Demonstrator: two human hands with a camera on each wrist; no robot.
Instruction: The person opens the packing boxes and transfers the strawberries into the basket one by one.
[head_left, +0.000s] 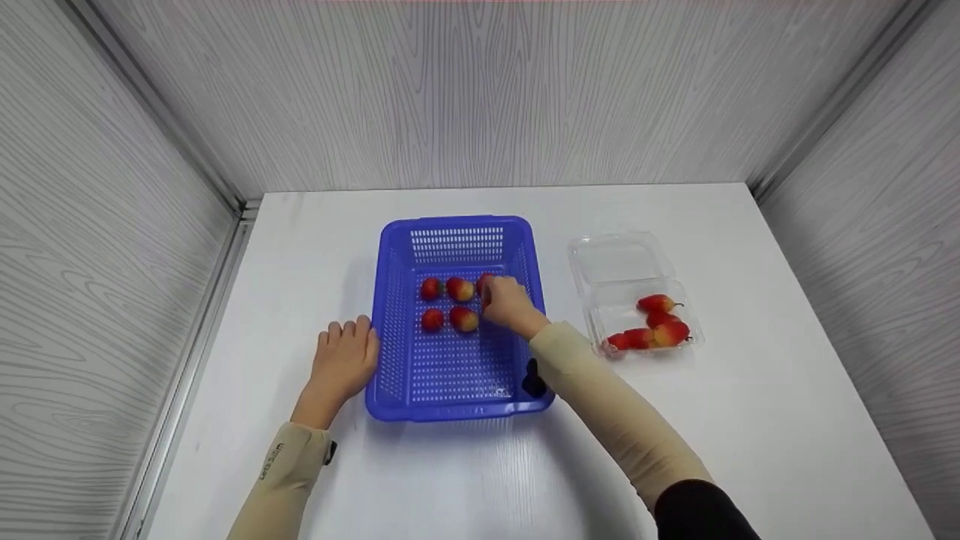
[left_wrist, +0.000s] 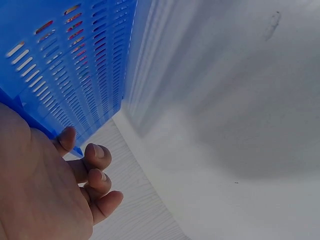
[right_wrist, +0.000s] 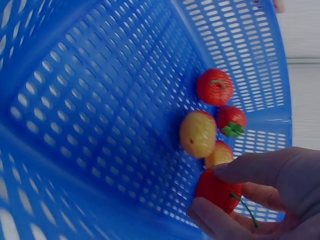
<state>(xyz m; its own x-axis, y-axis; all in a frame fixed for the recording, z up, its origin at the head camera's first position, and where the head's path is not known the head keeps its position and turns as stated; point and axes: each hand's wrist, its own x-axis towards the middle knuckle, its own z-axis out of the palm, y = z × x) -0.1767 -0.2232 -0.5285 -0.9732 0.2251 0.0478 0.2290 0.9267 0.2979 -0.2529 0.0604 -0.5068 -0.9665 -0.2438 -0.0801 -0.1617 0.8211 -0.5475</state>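
Black sleeve (head_left: pixel 701 510), lower right; right grip (head_left: pixel 512 304), pinching red fruit (right_wrist: pixel 214 191); left grip (head_left: pixel 343 356), relaxed against blue basket (head_left: pixel 450 413), centre, four loose fruits (head_left: pixel 463 320) inside; clear box (head_left: pixel 621 259), right, several apparently remaining.

Back wall (head_left: pixel 480 90), left wall (head_left: pixel 90 262), right wall (head_left: pixel 877 195): pale grey, streaked wood-grain pattern. Grey strips (head_left: pixel 154 99) line both rear corners. Table (head_left: pixel 765 420) white, smooth; surface shows soft glare, blurred shadows.

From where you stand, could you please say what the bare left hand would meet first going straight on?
The blue perforated plastic basket, probably: the left hand angles toward its left rim and seems to touch it.
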